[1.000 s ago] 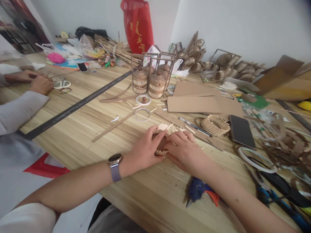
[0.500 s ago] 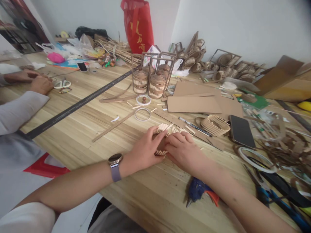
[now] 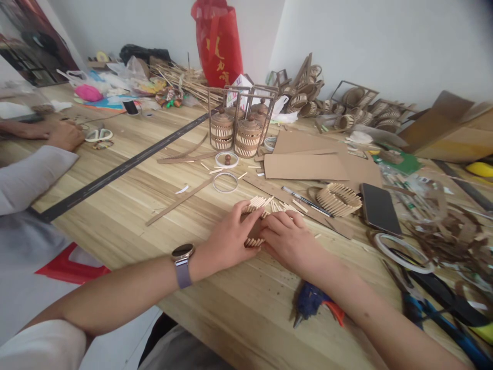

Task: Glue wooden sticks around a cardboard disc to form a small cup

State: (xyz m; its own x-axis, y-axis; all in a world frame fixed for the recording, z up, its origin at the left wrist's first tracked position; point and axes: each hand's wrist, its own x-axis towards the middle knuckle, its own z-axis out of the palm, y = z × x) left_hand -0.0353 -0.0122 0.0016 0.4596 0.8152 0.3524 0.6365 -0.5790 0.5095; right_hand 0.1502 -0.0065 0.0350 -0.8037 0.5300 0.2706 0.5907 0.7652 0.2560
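Note:
My left hand, with a watch on its wrist, is closed around one side of a small round cardboard piece edged with short wooden sticks. On the other side, my right hand presses its bent fingers against the same piece, hiding much of it. Loose wooden sticks lie just beyond my fingertips. To the right of them sits a ring of sticks on the table. A blue glue gun rests beneath my right forearm, its nozzle pointing toward me.
Lidded stick-sided pots in frames stand ahead, with cardboard sheets beside them. A phone, tape roll and pliers lie rightward. Another person's hands rest at far left, near scissors.
My hands keep the same grip on the round piece, with hardly any shift. At the left, the other person's hands have moved slightly. The view has turned a little.

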